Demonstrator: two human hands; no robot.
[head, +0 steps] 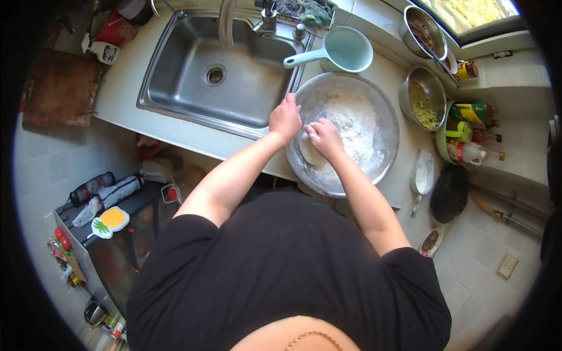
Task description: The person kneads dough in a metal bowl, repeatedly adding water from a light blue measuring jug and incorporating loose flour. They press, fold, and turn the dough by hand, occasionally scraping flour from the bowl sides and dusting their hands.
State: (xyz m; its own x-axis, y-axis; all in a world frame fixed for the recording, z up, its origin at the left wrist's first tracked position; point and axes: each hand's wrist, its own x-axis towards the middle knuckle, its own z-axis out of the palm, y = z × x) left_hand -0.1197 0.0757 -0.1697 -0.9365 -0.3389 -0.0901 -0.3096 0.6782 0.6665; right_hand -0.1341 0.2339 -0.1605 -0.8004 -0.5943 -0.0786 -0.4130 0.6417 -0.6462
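A large stainless steel bowl (390,163) stands on the counter in front of me, dusted with flour inside. My left hand (286,117) is closed over the bowl's left rim. Inside the bowl, my right hand (326,139) has its fingers curled on a pale lump of dough (310,154) against the left wall. The hand partly covers the dough. Loose white flour (356,122) fills much of the middle and right of the bowl.
A stainless steel sink (184,87) lies left of the bowl. Behind it a light-blue water dipper (349,49) points its handle over the sink's edge. To the right are a steel bowl of chopped greens (423,107), a bottle basket (441,147), a floury metal scoop (423,175) and a black object (450,195).
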